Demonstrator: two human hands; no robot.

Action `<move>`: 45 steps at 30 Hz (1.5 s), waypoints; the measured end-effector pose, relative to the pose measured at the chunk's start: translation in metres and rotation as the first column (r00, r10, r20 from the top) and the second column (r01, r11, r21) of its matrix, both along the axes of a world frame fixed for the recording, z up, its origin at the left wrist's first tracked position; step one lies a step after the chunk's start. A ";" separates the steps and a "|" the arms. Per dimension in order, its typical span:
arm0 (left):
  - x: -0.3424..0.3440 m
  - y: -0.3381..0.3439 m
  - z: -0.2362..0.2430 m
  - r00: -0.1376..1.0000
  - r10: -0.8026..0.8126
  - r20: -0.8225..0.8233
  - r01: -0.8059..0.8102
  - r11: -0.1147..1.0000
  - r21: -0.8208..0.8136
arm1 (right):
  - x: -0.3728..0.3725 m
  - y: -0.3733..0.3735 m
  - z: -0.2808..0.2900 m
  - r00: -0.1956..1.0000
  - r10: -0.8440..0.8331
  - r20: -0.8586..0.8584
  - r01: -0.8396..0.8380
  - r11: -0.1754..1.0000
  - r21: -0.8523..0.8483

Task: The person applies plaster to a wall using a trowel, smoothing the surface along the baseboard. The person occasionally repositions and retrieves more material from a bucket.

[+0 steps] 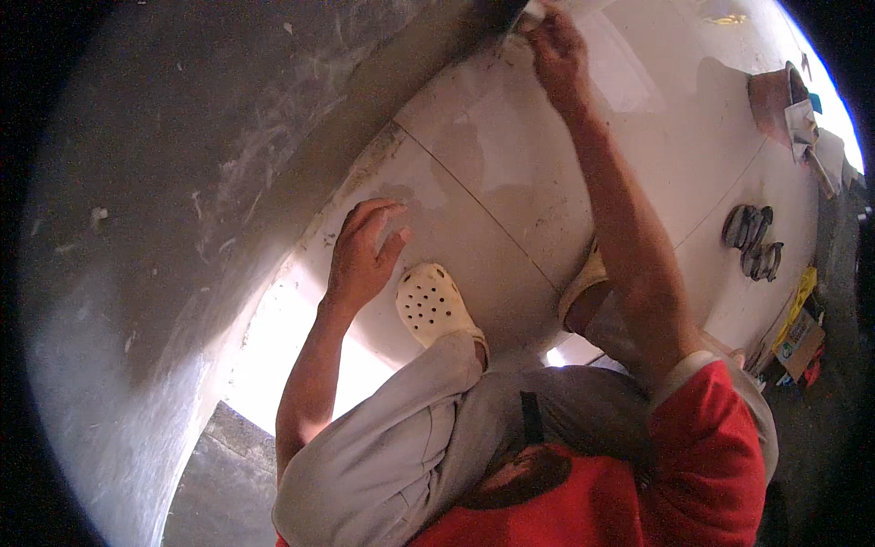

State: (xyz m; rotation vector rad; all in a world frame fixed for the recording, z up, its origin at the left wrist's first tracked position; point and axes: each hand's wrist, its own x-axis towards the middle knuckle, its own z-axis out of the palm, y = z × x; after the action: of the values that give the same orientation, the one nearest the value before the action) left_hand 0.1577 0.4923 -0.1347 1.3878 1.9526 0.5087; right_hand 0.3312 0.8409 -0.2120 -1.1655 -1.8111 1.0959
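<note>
My right hand [558,53] reaches far forward to where the grey wall [210,173] meets the tiled floor [492,173]. Its fingers are closed round a small pale object [531,13], whose kind is too blurred to make out, close to the wall's foot. Nearer to me, my left hand [361,257] hovers beside the wall over the tiles. Its fingers are curved and apart, with nothing in them. Dirt and pale smears run along the bottom of the wall.
My cream clogs [432,301] rest on the floor below my hands. Off to the right lie dark sandals [752,241]. A brown bucket-like container [771,102] with pale cloth stands at the far right. Nearer on that side is a cardboard box [798,345] among yellow and red items.
</note>
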 end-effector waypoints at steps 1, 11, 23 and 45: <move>0.000 -0.001 -0.001 1.000 0.004 -0.002 -0.004 1.000 -0.003 | -0.009 -0.017 -0.006 0.993 0.058 -0.098 -0.056 0.998 0.018; 0.002 -0.024 -0.016 0.993 0.074 -0.094 -0.064 0.993 0.103 | -0.053 -0.204 0.019 0.941 0.179 -0.286 -0.241 0.950 -0.197; 0.007 -0.038 -0.022 0.989 0.145 -0.044 -0.138 0.982 0.128 | -0.028 -0.107 -0.013 0.803 -0.330 -0.497 -0.205 0.629 -0.750; 0.000 -0.037 -0.026 0.995 0.092 -0.049 -0.086 0.990 0.109 | -0.063 -0.102 0.007 0.744 -0.423 -0.518 -0.171 0.629 -0.759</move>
State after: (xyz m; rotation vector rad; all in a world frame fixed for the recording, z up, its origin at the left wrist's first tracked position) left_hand 0.1577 0.4556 -0.1608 1.3974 2.0642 0.6318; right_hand 0.2679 0.7391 -0.2049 -1.0983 -0.6250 1.9933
